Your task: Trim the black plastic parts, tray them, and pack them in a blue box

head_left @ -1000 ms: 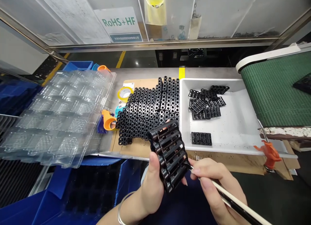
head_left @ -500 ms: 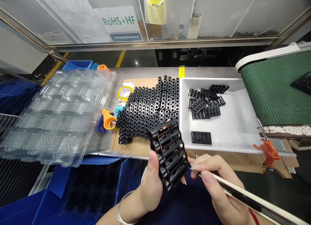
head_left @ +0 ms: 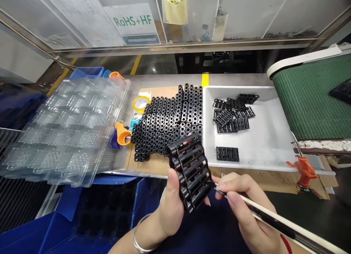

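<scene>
While the left hand (head_left: 170, 206) clamps a black slotted frame (head_left: 190, 173), thumb on the near side and fingers behind it, the frame is held up off the bench, tilted, in front of the stacked parts. Right hand (head_left: 244, 206) pinches a slim white-and-black pick (head_left: 263, 215), thumb and fingers together on the shaft, with the metal tip at the frame's lower right edge. Contact looks likely, but it's too small to confirm. Best practice here: brace both hands against each other, keep the frame locked in the left, and make short, shallow tip strokes so the pick doesn't skid across the ribs. Good light on the slot helps too. Containers: white tray (head_left: 263, 148) right of the stack holds a loose heap of black frames (head_left: 231, 116), one separate frame (head_left: 227, 154) near its front wall, and fine black specks across its floor. Cardboard sheet (head_left: 149, 170) carries a tightly packed block of black parts (head_left: 167, 126), ring ends up, with a tape roll (head_left: 141, 104) beside it. Clear blister trays (head_left: 65, 129) lie stacked at left, above a blue bin (head_left: 95, 206). Green conveyor belt (head_left: 309, 100) at right carries one dark piece (head_left: 341, 91).
</scene>
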Demonstrator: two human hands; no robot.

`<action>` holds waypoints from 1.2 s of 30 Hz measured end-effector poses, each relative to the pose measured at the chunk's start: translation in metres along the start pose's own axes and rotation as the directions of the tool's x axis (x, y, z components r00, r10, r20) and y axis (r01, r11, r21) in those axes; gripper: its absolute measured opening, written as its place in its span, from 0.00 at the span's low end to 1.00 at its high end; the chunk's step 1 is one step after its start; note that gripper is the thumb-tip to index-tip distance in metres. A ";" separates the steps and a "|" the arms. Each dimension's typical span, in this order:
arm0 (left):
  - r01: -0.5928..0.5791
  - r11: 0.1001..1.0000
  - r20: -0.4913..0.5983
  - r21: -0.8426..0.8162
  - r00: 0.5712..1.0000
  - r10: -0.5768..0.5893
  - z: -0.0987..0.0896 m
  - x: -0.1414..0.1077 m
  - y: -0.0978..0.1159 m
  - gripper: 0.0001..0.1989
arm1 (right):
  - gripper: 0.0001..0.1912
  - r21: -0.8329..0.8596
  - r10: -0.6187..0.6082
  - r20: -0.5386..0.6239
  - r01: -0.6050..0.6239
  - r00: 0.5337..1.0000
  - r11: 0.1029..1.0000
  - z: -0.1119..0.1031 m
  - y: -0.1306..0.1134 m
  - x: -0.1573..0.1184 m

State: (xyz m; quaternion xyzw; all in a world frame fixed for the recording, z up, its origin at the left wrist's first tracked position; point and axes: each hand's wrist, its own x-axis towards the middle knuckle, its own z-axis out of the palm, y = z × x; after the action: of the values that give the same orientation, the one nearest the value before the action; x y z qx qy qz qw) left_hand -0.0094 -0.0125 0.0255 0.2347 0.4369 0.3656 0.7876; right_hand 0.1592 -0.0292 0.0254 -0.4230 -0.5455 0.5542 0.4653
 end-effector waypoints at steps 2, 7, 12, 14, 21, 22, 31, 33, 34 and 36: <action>0.007 1.000 -0.004 0.008 1.000 -0.007 0.000 0.000 0.000 0.48 | 0.12 0.008 0.008 0.015 -0.008 1.000 1.000 0.000 0.001 0.000; -0.005 0.999 -0.002 0.049 1.000 0.005 -0.003 0.001 -0.003 0.48 | 0.12 0.051 -0.006 0.024 0.005 1.000 0.999 0.001 0.004 0.002; -0.009 0.999 -0.001 0.031 1.000 0.009 -0.003 0.002 -0.004 0.48 | 0.12 0.078 -0.010 0.024 0.008 1.000 0.997 0.001 0.004 0.002; -0.025 0.999 0.000 0.030 1.000 0.025 -0.003 0.002 -0.005 0.47 | 0.12 0.076 -0.011 0.018 0.010 1.000 0.997 0.001 0.004 0.002; -0.059 0.998 0.033 0.014 0.998 0.059 -0.005 0.002 -0.007 0.47 | 0.12 0.048 -0.019 0.014 0.019 1.000 0.999 0.002 0.006 0.001; -0.054 0.998 0.028 0.019 0.998 0.053 -0.004 0.002 -0.006 0.48 | 0.12 0.041 -0.020 0.016 0.019 1.000 0.999 0.002 0.006 0.001; -0.093 0.994 0.038 0.050 0.995 0.092 -0.007 0.002 -0.009 0.48 | 0.12 0.054 -0.011 0.015 0.011 1.000 0.998 0.002 0.006 0.001; -0.102 0.994 0.049 0.040 0.994 0.100 -0.006 0.003 -0.008 0.48 | 0.11 0.059 -0.013 0.014 0.012 1.000 0.998 0.002 0.006 0.001; -0.102 0.994 0.051 0.035 0.994 0.101 -0.006 0.003 -0.007 0.47 | 0.11 0.065 -0.013 0.009 0.013 1.000 0.998 0.003 0.006 0.001; -0.095 0.995 0.051 0.029 0.994 0.094 -0.005 0.002 -0.005 0.47 | 0.11 0.071 -0.014 0.000 0.014 1.000 0.997 0.003 0.005 0.002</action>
State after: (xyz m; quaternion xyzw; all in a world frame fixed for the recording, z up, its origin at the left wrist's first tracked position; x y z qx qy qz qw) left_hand -0.0105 -0.0136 0.0183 0.2764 0.4113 0.3897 0.7763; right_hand 0.1554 -0.0280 0.0201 -0.4024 -0.5282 0.5701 0.4838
